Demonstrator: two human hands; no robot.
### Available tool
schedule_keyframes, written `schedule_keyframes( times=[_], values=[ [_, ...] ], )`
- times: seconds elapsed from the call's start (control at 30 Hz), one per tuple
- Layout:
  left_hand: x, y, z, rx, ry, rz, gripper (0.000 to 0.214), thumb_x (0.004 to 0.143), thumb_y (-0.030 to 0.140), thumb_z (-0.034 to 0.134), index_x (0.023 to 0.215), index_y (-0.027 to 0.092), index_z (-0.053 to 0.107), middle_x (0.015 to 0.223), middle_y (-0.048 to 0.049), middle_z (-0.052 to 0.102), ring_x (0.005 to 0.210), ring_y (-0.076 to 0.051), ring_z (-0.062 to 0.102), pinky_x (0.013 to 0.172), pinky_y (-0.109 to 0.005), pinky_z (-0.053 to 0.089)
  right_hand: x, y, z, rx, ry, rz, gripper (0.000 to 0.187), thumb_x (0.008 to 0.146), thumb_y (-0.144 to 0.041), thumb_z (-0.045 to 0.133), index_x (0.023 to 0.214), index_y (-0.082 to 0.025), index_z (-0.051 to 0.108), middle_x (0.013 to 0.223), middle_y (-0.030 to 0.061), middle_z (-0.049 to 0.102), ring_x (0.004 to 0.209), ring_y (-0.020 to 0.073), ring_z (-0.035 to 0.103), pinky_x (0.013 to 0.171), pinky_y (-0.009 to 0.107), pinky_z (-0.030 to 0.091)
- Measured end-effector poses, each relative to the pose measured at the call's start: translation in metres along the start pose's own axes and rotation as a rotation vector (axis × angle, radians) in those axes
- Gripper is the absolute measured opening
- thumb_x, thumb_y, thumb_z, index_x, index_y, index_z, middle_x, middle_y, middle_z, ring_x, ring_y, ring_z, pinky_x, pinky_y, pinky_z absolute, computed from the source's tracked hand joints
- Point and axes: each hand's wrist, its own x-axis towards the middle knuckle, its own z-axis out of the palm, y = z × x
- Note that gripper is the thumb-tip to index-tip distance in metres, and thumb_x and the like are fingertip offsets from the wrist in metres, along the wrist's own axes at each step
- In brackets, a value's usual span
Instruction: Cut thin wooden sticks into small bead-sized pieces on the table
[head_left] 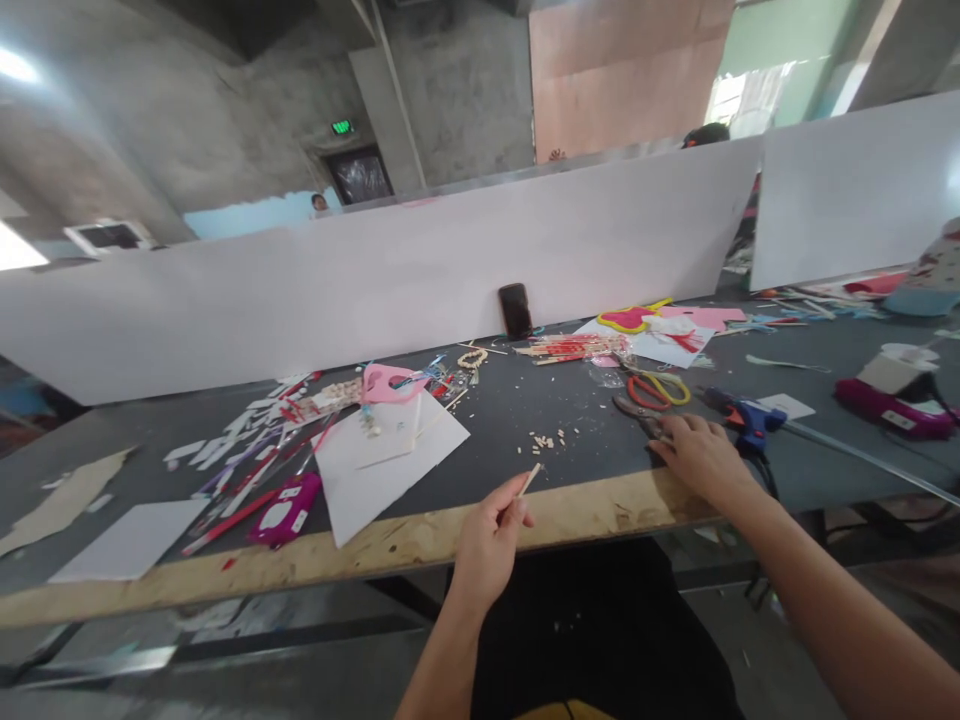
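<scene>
My left hand, closed in a pinch, holds a short pale wooden stick over the table's front edge. Small cut wooden bits lie scattered just beyond it. Farther right, my right hand rests on the tabletop with its fingers curled over dark metal pliers; the part under the fingers is hidden. Behind the pliers are red and yellow looped handles. A blue hot glue gun lies right of that hand.
A bundle of red and pale sticks lies before a phone leaning on the white partition. At left are white paper, a magenta device and loose strips. A second magenta device stands right.
</scene>
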Motion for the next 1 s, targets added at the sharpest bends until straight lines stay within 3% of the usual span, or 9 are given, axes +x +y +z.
schedule_keyframes(
  times=[0.13, 0.27, 0.43, 0.5, 0.6, 0.73, 0.87, 1.0],
  values=[
    [0.0, 0.0, -0.003, -0.043, 0.039, -0.032, 0.043, 0.089, 0.041, 0.046, 0.117, 0.015, 0.065, 0.07, -0.0023, 0.066, 0.069, -0.017, 0.058, 0.071, -0.026, 0.045, 0.004, 0.006, -0.002, -0.02, -0.025, -0.019, 0.025, 0.082, -0.028, 0.044, 0.089, -0.014, 0.064, 0.093, 0.0195, 0.066, 0.093, 0.0319, 0.059, 0.082, 0.045, 0.04],
    [0.0, 0.0, -0.008, -0.036, 0.073, -0.039, 0.037, 0.089, 0.041, 0.047, 0.102, 0.015, 0.069, 0.071, -0.0029, 0.065, 0.063, -0.015, 0.054, 0.062, -0.024, 0.042, -0.003, 0.014, -0.019, 0.057, -0.045, 0.046, 0.033, 0.084, -0.04, 0.04, 0.075, -0.017, 0.062, 0.082, 0.0152, 0.068, 0.075, 0.0282, 0.063, 0.067, 0.038, 0.045],
    [0.003, 0.007, -0.004, -0.112, 0.058, -0.027, 0.028, 0.088, 0.037, 0.051, 0.098, 0.016, 0.067, 0.078, -0.0038, 0.066, 0.057, -0.012, 0.048, 0.052, -0.021, 0.036, -0.026, 0.003, -0.042, 0.247, -0.063, 0.099, 0.052, 0.093, -0.051, 0.021, 0.097, -0.018, 0.06, 0.077, 0.0059, 0.069, 0.063, 0.0187, 0.064, 0.054, 0.028, 0.047],
    [0.004, 0.012, 0.0, -0.205, 0.05, -0.05, 0.028, 0.087, 0.037, 0.053, 0.1, 0.017, 0.065, 0.078, -0.0032, 0.064, 0.053, -0.009, 0.044, 0.048, -0.02, 0.033, -0.032, -0.006, -0.045, 0.29, -0.075, 0.079, 0.05, 0.092, -0.054, 0.023, 0.099, -0.019, 0.059, 0.072, 0.0033, 0.068, 0.062, 0.0177, 0.064, 0.054, 0.026, 0.048],
    [0.003, 0.017, 0.005, -0.382, 0.039, -0.094, 0.027, 0.085, 0.038, 0.056, 0.098, 0.016, 0.064, 0.075, -0.002, 0.062, 0.05, -0.007, 0.043, 0.048, -0.019, 0.035, -0.028, -0.016, -0.039, 0.274, -0.032, 0.045, 0.037, 0.086, -0.052, 0.042, 0.093, -0.02, 0.059, 0.086, 0.0069, 0.067, 0.082, 0.022, 0.064, 0.069, 0.03, 0.05],
    [0.001, 0.019, 0.006, -0.645, 0.034, -0.139, 0.025, 0.081, 0.036, 0.065, 0.094, 0.015, 0.063, 0.071, -0.0003, 0.061, 0.051, -0.006, 0.044, 0.05, -0.018, 0.037, -0.017, -0.016, -0.025, 0.163, 0.064, 0.039, 0.021, 0.077, -0.036, 0.052, 0.087, -0.019, 0.058, 0.111, 0.0173, 0.057, 0.113, 0.033, 0.049, 0.094, 0.043, 0.039],
    [-0.001, 0.024, 0.004, -0.824, 0.013, -0.198, 0.027, 0.073, 0.035, 0.073, 0.088, 0.015, 0.064, 0.075, -0.0015, 0.061, 0.055, -0.006, 0.047, 0.051, -0.018, 0.04, -0.019, -0.008, -0.02, 0.072, 0.064, 0.081, 0.018, 0.076, -0.03, 0.055, 0.089, -0.019, 0.059, 0.106, 0.0181, 0.058, 0.106, 0.0375, 0.051, 0.085, 0.05, 0.041],
    [-0.003, 0.029, 0.009, -0.844, 0.009, -0.235, 0.03, 0.068, 0.037, 0.077, 0.084, 0.014, 0.066, 0.075, -0.0004, 0.056, 0.061, -0.008, 0.048, 0.054, -0.02, 0.047, -0.023, -0.01, -0.028, 0.05, 0.064, 0.124, 0.024, 0.08, -0.043, 0.051, 0.086, -0.021, 0.061, 0.103, 0.0191, 0.061, 0.096, 0.0423, 0.053, 0.073, 0.055, 0.041]
  ],
)
